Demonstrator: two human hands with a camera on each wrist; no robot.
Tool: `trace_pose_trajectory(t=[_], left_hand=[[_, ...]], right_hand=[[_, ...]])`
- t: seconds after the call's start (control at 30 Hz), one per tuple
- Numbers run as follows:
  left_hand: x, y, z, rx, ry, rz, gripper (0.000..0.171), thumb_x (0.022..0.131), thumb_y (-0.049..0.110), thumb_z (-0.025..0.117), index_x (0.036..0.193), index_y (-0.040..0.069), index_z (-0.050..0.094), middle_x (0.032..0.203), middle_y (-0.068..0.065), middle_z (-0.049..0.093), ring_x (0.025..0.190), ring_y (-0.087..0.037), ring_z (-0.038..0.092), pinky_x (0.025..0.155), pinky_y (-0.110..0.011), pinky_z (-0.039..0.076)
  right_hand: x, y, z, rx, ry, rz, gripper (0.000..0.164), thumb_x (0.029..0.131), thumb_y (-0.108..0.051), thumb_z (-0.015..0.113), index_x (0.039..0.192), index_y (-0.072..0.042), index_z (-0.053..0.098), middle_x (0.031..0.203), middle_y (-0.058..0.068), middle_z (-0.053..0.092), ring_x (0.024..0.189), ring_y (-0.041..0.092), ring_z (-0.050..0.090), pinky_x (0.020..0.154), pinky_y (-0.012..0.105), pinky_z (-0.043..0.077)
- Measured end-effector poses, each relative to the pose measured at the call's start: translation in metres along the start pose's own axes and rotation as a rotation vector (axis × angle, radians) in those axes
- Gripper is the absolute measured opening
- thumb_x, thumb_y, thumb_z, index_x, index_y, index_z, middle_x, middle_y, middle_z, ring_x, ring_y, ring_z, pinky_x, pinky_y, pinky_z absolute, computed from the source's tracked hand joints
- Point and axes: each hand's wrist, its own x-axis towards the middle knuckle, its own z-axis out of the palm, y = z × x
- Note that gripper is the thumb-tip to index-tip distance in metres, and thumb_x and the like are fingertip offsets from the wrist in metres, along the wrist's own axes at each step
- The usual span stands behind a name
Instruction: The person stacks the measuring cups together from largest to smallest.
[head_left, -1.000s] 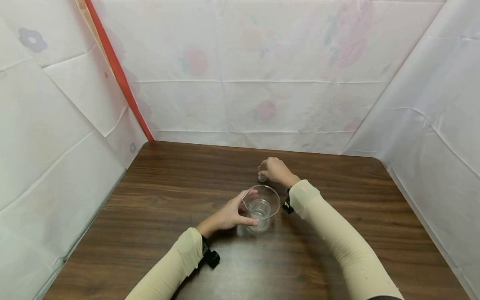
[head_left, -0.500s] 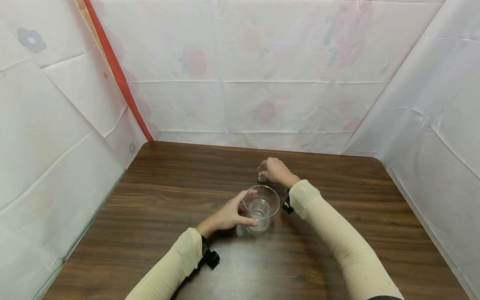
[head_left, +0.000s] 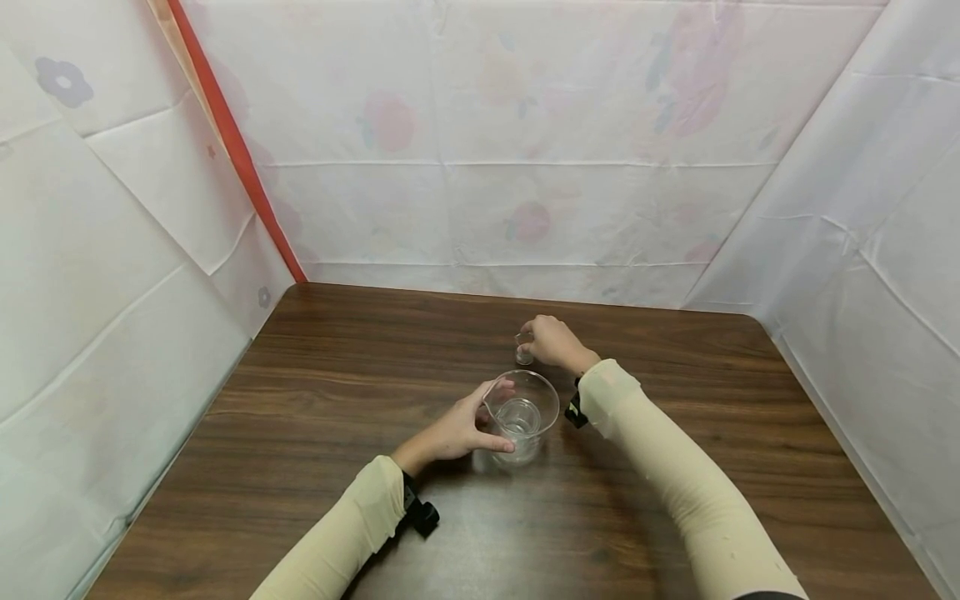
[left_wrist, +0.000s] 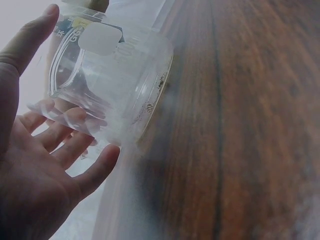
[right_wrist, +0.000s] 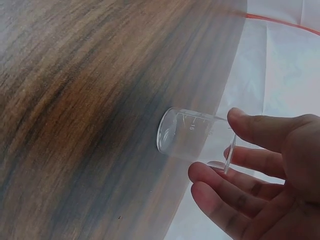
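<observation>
A large clear glass beaker (head_left: 525, 454) stands upright on the table, its spout toward the left. My left hand (head_left: 453, 429) holds it from the left, thumb on the near side and fingers around the far side. Circular glass edges show inside this beaker; they look like a smaller vessel nested there, though I cannot tell for sure. In the left wrist view, the large beaker (left_wrist: 112, 65) bears a pale printed patch. Beyond it, my right hand (head_left: 553, 342) grips a small clear beaker (right_wrist: 187, 132) near its rim. The small beaker's base rests on the table.
The dark wood-grain table (head_left: 337, 383) meets a white printed sheet (head_left: 487, 192) along its back edge. More sheets hang at the left and right sides. A red strip (head_left: 232, 142) runs down to the back left corner.
</observation>
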Motion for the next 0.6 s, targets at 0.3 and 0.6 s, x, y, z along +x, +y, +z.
trace_pose_trajectory(t=[0.3,0.6], left_hand=[[0.001,0.001,0.0,-0.012,-0.012,-0.016,0.089,0.078,0.02,0.083,0.15,0.016,0.031,0.146,-0.01,0.048,0.117,-0.029,0.057,0.095,-0.043,0.05],[-0.009,0.038,-0.006,-0.029,-0.02,-0.032,0.084,0.079,0.014,0.081,0.148,0.005,0.033,0.144,-0.017,0.049,0.124,-0.033,0.053,0.098,-0.051,0.047]], right_hand=[[0.001,-0.001,-0.004,0.018,-0.034,0.023,0.038,0.093,-0.023,0.067,0.124,-0.001,0.064,0.126,0.016,0.065,0.112,0.032,0.063,0.094,0.045,0.052],[0.003,0.0,-0.003,0.02,-0.035,0.03,0.038,0.091,-0.021,0.068,0.123,-0.001,0.064,0.124,0.016,0.065,0.112,0.032,0.063,0.094,0.045,0.052]])
